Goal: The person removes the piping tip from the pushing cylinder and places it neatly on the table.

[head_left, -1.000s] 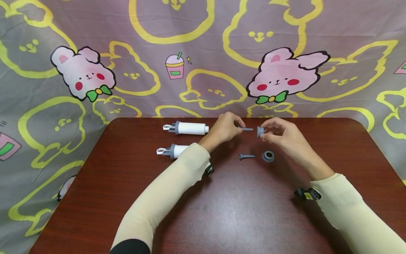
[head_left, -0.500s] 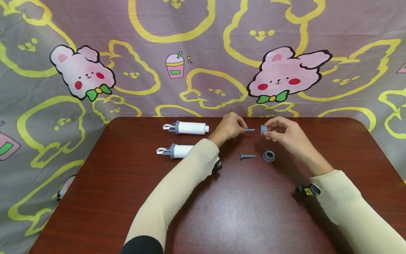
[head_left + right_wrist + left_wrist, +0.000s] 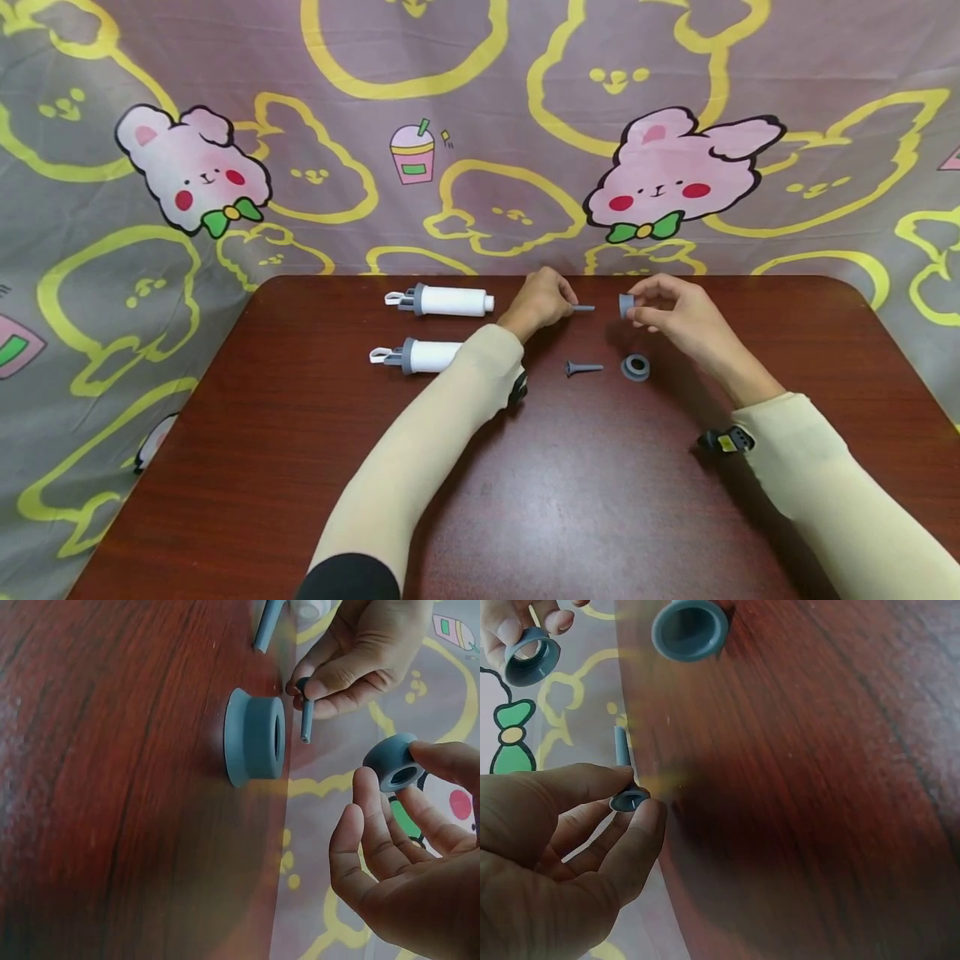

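My left hand [image 3: 540, 301] pinches a thin grey tube with a flared end [image 3: 622, 750] between thumb and fingertips, its narrow end pointing toward the right hand. In my right hand [image 3: 675, 313] is a grey flanged ring [image 3: 391, 761], held at its edge by thumb and fingers with its hole visible. A gap separates tube and ring in every view. On the table below lie a second grey flared tube [image 3: 584, 368] and a second grey flanged ring [image 3: 636, 367], side by side.
Two white cylinders with grey ends and white loop handles lie left of the hands, a far cylinder [image 3: 452, 302] and a nearer cylinder [image 3: 431, 357] partly covered by the left sleeve. The brown wooden table [image 3: 570, 500] ends at a patterned cloth [image 3: 480, 200] behind.
The right hand has shifted slightly right with its ring. The left hand moved a little right, then back slightly, keeping its tube. The gap between the two pieces is wider. Pieces on the table stay put.
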Available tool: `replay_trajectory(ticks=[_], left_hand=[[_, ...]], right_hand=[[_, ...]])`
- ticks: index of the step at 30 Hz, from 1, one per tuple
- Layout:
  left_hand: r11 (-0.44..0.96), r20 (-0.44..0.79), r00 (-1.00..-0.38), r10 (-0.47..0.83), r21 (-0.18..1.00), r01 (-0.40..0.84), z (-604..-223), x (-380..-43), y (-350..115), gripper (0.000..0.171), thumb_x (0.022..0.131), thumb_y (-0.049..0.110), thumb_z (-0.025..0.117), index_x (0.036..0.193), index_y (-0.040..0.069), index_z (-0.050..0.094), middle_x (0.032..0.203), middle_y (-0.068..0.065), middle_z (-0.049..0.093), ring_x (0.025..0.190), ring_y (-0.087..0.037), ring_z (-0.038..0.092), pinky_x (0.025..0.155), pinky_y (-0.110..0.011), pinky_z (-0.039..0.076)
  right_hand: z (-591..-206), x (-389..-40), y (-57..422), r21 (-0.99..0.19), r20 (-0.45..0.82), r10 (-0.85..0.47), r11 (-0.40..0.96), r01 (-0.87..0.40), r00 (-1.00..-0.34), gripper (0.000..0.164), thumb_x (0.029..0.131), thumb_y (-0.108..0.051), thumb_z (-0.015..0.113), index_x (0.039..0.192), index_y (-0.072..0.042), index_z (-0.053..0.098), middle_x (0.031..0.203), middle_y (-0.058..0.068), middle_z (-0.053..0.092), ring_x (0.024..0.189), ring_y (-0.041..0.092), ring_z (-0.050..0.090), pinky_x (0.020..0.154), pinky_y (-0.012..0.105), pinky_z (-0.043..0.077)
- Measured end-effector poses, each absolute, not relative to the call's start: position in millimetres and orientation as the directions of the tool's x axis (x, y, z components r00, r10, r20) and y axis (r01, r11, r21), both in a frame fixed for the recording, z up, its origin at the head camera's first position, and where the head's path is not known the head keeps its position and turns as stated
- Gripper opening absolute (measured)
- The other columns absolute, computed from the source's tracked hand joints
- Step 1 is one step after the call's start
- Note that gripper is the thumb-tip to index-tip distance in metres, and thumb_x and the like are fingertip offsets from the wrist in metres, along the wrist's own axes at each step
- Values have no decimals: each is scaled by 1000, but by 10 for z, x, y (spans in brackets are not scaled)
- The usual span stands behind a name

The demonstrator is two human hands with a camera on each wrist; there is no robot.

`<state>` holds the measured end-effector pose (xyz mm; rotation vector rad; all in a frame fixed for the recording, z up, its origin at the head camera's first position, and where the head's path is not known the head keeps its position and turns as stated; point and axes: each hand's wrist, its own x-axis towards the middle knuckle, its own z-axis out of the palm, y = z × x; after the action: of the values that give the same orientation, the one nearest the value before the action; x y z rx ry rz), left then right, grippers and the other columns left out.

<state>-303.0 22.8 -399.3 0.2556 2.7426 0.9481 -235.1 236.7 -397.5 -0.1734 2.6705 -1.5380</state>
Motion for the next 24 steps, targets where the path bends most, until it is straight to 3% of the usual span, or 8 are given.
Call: replay_trajectory(ticks=[9, 16, 24], left_hand=[[788, -169, -960, 223, 612, 75, -4026, -3054, 310, 7, 92, 8, 78, 93, 13, 83, 97, 0, 78, 89, -14, 63, 79, -26, 52], [793, -164, -961, 223, 604, 81, -4033, -3053, 332, 6, 92, 9, 78, 91, 13, 83, 97, 0, 78, 90, -14, 64, 79, -26, 52], [799, -159, -961, 227, 594, 90, -4035, -3068, 324, 6, 89, 9, 79, 91, 13, 83, 95, 1, 79, 90, -13, 63, 80, -25, 51]], right_hand=[[-4033, -2447, 2400, -856, -50, -117, 517, -18, -992, 32, 100, -14, 70, 128, 1, 63, 105, 11, 72, 83, 6, 68, 73, 24, 58], [-4065, -2516, 2412, -825, -60, -123, 564, -20, -991, 29, 100, -9, 68, 126, 3, 64, 103, 12, 65, 84, 13, 67, 73, 27, 58], [-4141, -2656, 2400, -788, -85, -138, 615, -18, -987, 27, 96, -2, 66, 123, 4, 65, 93, 10, 64, 74, 17, 66, 69, 28, 52]])
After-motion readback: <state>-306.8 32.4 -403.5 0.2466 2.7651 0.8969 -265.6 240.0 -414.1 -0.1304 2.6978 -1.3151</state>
